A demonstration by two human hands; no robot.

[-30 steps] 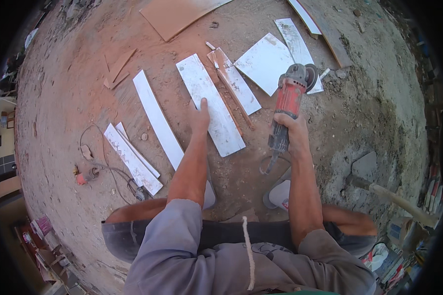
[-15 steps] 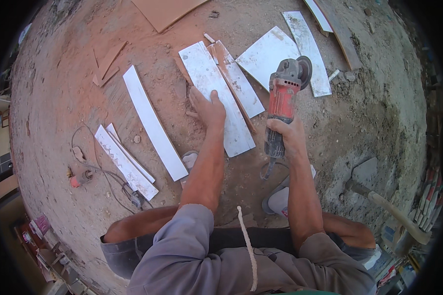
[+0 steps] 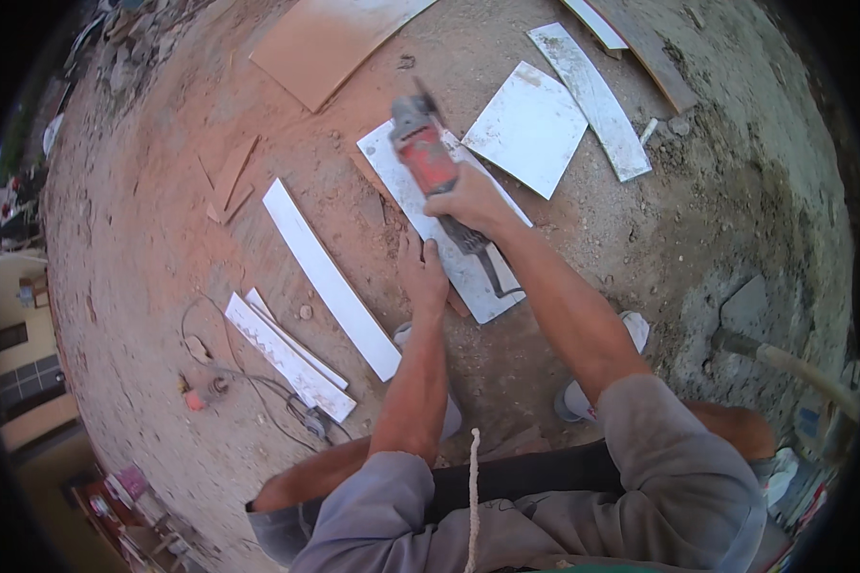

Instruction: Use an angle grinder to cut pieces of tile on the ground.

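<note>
My right hand [image 3: 476, 202] is closed around the body of a red and black angle grinder [image 3: 428, 160], blurred by motion. The grinder is above a long white tile piece [image 3: 483, 282] lying on the ground, its disc toward the far end and its cord hanging over the near part. Whether the disc touches the tile cannot be made out. My left hand [image 3: 423, 274] rests at the tile's left edge, fingers stretched forward and apart, thumb beside the white surface. Grinder and right hand hide the tile's middle.
A white strip [image 3: 330, 277] lies to the left, with narrower strips [image 3: 287, 353] and a second corded tool [image 3: 201, 393] nearer. Ahead are a brown board [image 3: 325, 48] and a square white piece [image 3: 530, 129]. A long-handled tool [image 3: 803, 368] lies at right.
The grinder has swung left, from beside the white pieces to above the long tile piece. My left hand has shifted toward the tile's near end. The whole view has also shifted.
</note>
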